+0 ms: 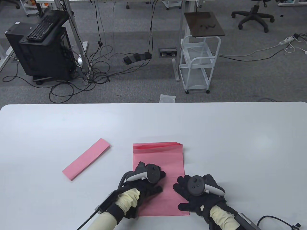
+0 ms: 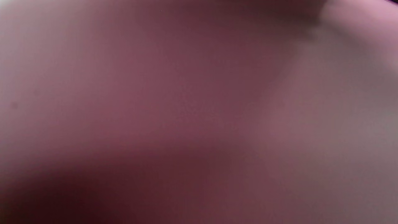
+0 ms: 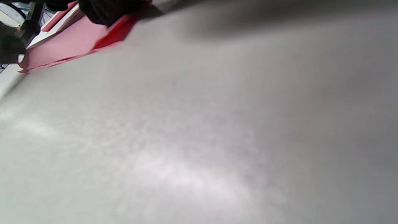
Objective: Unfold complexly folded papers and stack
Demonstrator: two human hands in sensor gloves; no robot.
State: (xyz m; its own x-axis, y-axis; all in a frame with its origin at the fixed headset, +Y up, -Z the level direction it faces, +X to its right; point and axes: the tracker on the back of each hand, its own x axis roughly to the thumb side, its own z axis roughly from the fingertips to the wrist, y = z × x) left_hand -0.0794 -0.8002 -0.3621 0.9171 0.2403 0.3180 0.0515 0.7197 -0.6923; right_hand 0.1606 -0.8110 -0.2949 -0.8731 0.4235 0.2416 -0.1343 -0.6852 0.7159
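Note:
A pink paper sheet [image 1: 165,163] lies flat near the table's front, its far edge still folded over in a raised strip [image 1: 157,146]. My left hand [image 1: 146,182] rests palm down on the sheet's left half. My right hand [image 1: 191,194] rests palm down on its right edge, fingers spread. A second pink paper [image 1: 86,158], folded into a narrow strip, lies to the left, apart from both hands. The left wrist view shows only a pink blur. The right wrist view shows the sheet [image 3: 68,43] at top left under dark gloved fingers [image 3: 102,12].
The white table [image 1: 239,143] stretches wide to the right and behind the sheet. Beyond its far edge are a white cart [image 1: 199,64], a black computer stand [image 1: 40,48] and floor cables.

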